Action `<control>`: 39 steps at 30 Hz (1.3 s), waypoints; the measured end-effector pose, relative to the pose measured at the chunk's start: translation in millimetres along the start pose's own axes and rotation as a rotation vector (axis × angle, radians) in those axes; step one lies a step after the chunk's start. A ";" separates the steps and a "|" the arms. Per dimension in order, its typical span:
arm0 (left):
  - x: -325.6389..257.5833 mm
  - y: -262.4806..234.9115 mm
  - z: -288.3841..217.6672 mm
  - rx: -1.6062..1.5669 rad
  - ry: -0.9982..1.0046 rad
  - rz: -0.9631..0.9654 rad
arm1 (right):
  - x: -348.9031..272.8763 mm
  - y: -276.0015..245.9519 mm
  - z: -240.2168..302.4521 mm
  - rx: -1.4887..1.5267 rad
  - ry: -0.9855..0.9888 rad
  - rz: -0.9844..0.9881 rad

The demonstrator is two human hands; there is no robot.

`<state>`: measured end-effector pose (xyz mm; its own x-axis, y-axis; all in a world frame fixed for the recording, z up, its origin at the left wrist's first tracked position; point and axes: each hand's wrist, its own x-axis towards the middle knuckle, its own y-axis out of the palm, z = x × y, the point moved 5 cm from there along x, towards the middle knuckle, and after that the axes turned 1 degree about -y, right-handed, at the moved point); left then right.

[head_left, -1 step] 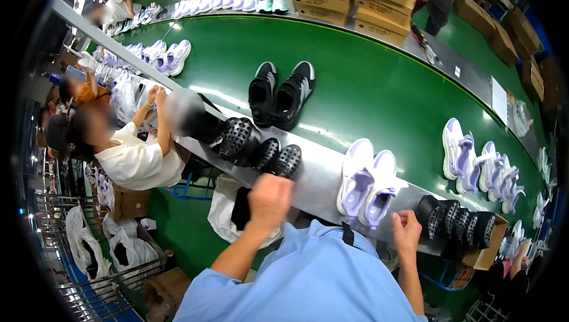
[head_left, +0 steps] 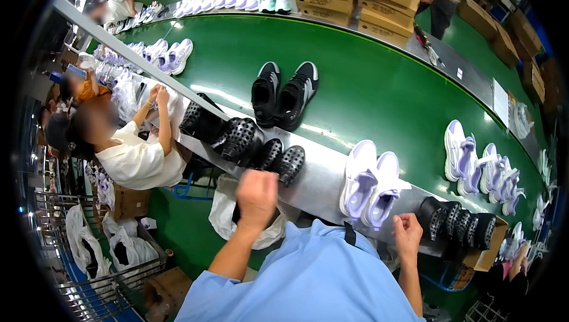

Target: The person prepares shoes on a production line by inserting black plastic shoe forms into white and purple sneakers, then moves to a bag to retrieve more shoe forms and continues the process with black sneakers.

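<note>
My left hand (head_left: 256, 197) is closed in a fist above the near edge of the metal ledge (head_left: 323, 180). It is slightly blurred, and its inside is hidden. Just beyond it lie several black perforated, shoe-shaped pieces (head_left: 291, 165). My right hand (head_left: 407, 231) is curled loosely at the ledge, with nothing visible between its fingers. Between my hands, a pair of white and lilac sneakers (head_left: 358, 183) stands partly on the ledge, toes pointing away. A black and grey pair of sneakers (head_left: 298, 97) stands farther off on the green belt. More black perforated pieces (head_left: 456, 218) stand right of my right hand.
More white and lilac sneakers (head_left: 455, 150) stand on the green belt (head_left: 385, 94) at right. Brown shoeboxes (head_left: 382, 2) are stacked beyond it. A person in a white top (head_left: 139, 159) works at left. A metal rack (head_left: 127, 274) holds white bags; a white sack (head_left: 222, 215) lies below the ledge.
My left hand has drawn back slightly to the left and nearer to me, away from the black perforated pieces. My right hand stays in place.
</note>
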<state>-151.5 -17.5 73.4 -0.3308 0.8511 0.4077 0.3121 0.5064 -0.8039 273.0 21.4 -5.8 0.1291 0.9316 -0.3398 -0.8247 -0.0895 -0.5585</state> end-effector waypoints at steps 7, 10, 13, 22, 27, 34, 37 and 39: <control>28.4 -40.1 157.8 0.227 -0.274 -0.269 | -9.6 70.6 54.7 0.087 -0.029 0.187; 28.1 -31.1 223.4 0.291 -0.306 -0.167 | -9.4 79.7 73.3 0.046 -0.022 0.205; 30.5 -11.8 255.8 0.306 -0.299 -0.055 | -8.2 87.0 76.9 0.002 -0.029 0.222; 18.1 9.2 275.1 0.246 -0.356 0.078 | -13.0 110.6 61.9 -0.064 -0.054 0.291; 22.2 -98.1 193.9 0.284 -0.325 -0.132 | -16.1 123.2 78.8 -0.044 -0.055 0.353; 26.8 -66.2 14.5 -0.178 0.088 -0.104 | -19.6 180.5 184.1 0.709 -0.007 0.593; 12.2 -18.6 -35.0 -0.406 0.219 0.060 | -19.3 186.5 193.0 1.038 0.161 0.563; 28.8 -10.2 -45.3 -0.511 0.273 0.180 | -10.4 157.7 178.4 0.958 0.294 0.660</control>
<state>-123.8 8.1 113.0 -0.0142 0.9000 0.4356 0.7524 0.2966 -0.5882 43.4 60.5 44.7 -0.4550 0.6771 -0.5783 -0.8375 -0.1046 0.5364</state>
